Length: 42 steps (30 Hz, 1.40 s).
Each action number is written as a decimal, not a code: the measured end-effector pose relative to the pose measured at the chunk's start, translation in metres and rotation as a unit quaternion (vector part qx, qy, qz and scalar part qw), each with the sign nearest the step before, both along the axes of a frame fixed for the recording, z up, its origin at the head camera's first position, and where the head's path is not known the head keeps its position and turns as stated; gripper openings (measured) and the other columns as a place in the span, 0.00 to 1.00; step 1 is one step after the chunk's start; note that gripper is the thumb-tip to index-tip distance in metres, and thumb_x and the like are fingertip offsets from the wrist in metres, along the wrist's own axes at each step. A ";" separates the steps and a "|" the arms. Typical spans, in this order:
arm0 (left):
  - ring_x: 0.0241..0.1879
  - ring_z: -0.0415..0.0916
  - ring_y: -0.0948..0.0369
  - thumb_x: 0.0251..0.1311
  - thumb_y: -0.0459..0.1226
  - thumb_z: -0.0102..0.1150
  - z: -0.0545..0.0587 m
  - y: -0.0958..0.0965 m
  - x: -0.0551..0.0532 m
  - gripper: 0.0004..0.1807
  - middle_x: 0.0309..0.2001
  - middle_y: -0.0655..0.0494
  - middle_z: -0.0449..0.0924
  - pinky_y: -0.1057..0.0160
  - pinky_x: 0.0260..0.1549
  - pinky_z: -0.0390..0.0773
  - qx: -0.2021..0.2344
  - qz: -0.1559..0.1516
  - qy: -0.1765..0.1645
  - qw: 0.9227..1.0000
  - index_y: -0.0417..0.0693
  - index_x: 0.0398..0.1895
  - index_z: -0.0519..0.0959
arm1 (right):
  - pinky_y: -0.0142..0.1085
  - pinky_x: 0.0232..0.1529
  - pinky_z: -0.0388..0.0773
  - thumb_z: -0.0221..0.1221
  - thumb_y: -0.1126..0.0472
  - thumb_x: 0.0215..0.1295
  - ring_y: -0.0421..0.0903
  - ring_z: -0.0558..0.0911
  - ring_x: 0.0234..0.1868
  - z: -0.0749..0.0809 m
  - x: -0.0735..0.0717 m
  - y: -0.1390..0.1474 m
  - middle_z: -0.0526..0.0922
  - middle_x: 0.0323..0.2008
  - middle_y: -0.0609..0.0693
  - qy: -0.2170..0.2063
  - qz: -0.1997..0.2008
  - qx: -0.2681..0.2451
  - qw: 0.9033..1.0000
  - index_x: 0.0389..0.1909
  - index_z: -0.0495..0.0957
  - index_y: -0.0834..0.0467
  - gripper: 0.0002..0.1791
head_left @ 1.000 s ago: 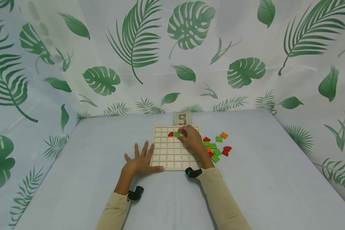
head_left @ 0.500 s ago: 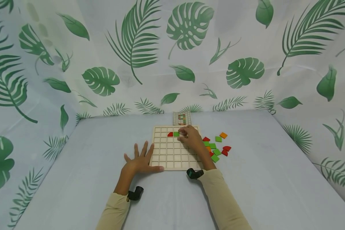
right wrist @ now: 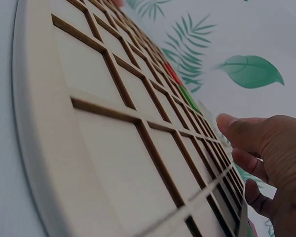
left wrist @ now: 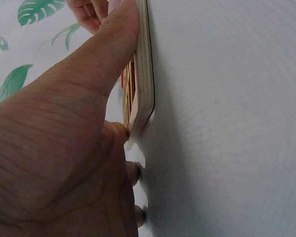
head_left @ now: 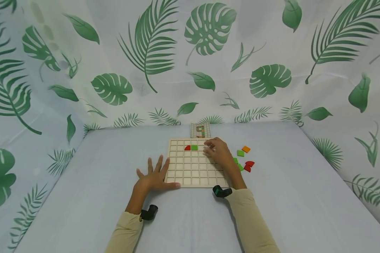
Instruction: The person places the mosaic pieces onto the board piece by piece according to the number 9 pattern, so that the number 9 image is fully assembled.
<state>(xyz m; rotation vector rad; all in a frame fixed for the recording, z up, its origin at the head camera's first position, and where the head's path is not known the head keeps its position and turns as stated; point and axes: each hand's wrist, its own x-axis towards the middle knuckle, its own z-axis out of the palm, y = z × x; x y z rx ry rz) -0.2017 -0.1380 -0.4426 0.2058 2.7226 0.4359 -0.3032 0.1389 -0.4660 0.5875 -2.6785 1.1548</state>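
Observation:
A pale wooden grid board (head_left: 191,173) lies flat on the table. In one of its upper rows sit a red quarter-round tile (head_left: 188,148) and, to its right, a green square tile (head_left: 194,147). My left hand (head_left: 153,179) has its fingers spread at the board's lower left corner, the thumb (left wrist: 116,29) along the near edge. Over the board's upper right side is my right hand (head_left: 221,153), fingers loosely bent. The right wrist view shows a gap under its thumb and no tile there. Some loose tiles are hidden behind this hand.
Right of the board lie loose tiles: green squares (head_left: 240,153), an orange square (head_left: 246,149) and red quarter-rounds (head_left: 249,163). Behind the board stands a small pattern card (head_left: 200,130). Leaf-printed cloth (head_left: 164,102) rises at the back and sides.
My right hand has moved right, away from the green tile, and now covers part of the loose tiles. My left hand and the two tiles in the board stay where they were.

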 end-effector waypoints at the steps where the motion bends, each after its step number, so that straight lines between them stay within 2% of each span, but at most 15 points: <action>1: 0.75 0.19 0.35 0.50 0.72 0.56 0.000 0.000 0.000 0.62 0.80 0.48 0.27 0.18 0.58 0.33 0.001 0.000 0.000 1.000 0.57 0.80 0.38 | 0.49 0.47 0.80 0.64 0.61 0.65 0.54 0.83 0.46 0.000 0.000 0.002 0.81 0.46 0.58 0.001 -0.003 0.002 1.000 0.50 0.81 0.63 0.16; 10: 0.75 0.16 0.37 0.49 0.73 0.56 -0.001 0.000 -0.001 0.62 0.80 0.50 0.25 0.19 0.58 0.33 -0.003 0.001 -0.003 1.000 0.59 0.80 0.37 | 0.51 0.47 0.79 0.64 0.60 0.64 0.56 0.79 0.47 0.003 0.004 0.026 0.80 0.46 0.59 -0.008 -0.028 -0.002 1.000 0.49 0.81 0.64 0.15; 18: 0.75 0.18 0.36 0.49 0.72 0.57 0.001 0.001 0.000 0.62 0.80 0.49 0.26 0.19 0.58 0.33 0.000 0.004 -0.003 1.000 0.58 0.80 0.38 | 0.50 0.44 0.78 0.65 0.60 0.64 0.57 0.79 0.46 0.001 0.006 0.048 0.82 0.43 0.61 -0.014 -0.060 0.026 0.998 0.47 0.82 0.63 0.14; 26: 0.75 0.19 0.36 0.50 0.72 0.56 0.001 0.001 0.000 0.62 0.80 0.49 0.26 0.19 0.58 0.34 -0.004 0.002 -0.001 1.000 0.57 0.80 0.38 | 0.51 0.51 0.75 0.64 0.60 0.65 0.57 0.76 0.48 0.003 0.006 0.060 0.83 0.43 0.62 -0.053 -0.069 0.057 0.995 0.46 0.83 0.65 0.14; 33: 0.75 0.19 0.36 0.50 0.72 0.56 0.002 0.002 0.000 0.62 0.80 0.49 0.26 0.19 0.59 0.34 -0.007 0.003 -0.002 1.000 0.57 0.80 0.38 | 0.52 0.52 0.73 0.65 0.61 0.63 0.58 0.76 0.47 0.003 0.007 0.066 0.83 0.42 0.61 -0.046 -0.063 0.094 0.992 0.44 0.84 0.64 0.12; 42: 0.75 0.19 0.36 0.49 0.72 0.56 0.000 0.001 0.000 0.62 0.80 0.49 0.26 0.19 0.58 0.34 -0.007 0.003 -0.002 1.000 0.57 0.80 0.38 | 0.51 0.49 0.73 0.65 0.61 0.62 0.57 0.77 0.44 0.005 0.007 0.068 0.86 0.38 0.60 -0.024 -0.062 0.097 0.993 0.40 0.85 0.64 0.10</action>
